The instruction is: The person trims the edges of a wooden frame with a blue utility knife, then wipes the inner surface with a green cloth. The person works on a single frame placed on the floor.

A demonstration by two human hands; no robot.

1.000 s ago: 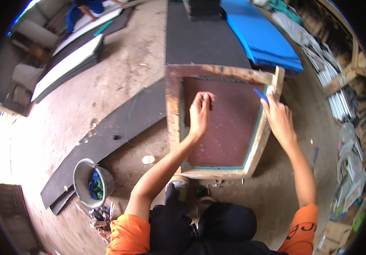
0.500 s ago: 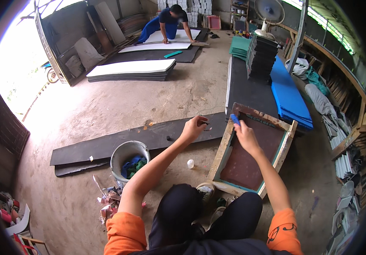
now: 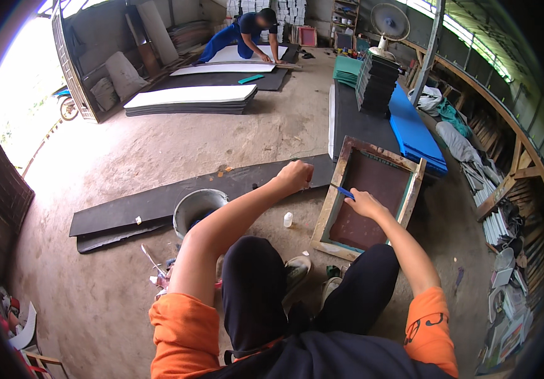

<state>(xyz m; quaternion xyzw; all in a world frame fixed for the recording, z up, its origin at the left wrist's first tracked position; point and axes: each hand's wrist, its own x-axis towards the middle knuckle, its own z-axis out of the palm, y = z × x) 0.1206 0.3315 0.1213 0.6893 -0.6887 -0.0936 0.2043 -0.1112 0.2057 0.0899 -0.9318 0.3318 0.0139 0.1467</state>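
My left hand point(image 3: 296, 176) is closed, its fingers curled in above the black sheet point(image 3: 246, 186); what they hold, if anything, is hidden. My right hand point(image 3: 366, 206) grips a slim tool with a blue handle point(image 3: 346, 192), its thin dark end pointing left toward my left hand. Below the right hand, a wooden frame with a stretched brown mesh point(image 3: 327, 215) leans at a slant beyond my right knee. On the floor between my arms stands a small whitish bottle point(image 3: 288, 219). A grey bucket point(image 3: 201, 197) is partly covered by my left forearm.
A person point(image 3: 253, 39) kneels over white sheets at the back. White-topped dark sheets point(image 3: 190, 100) lie at the left. Ahead to the right are a stack of black pieces point(image 3: 374, 85), blue sheets point(image 3: 414, 129) and a fan point(image 3: 390, 25). Scraps point(image 3: 160, 276) lie beside the bucket.
My left hand has moved slightly right and turned, its fingers now hidden. The blue-handled tool has swung from upright to pointing left. My knees have risen, and the view has shifted a little.
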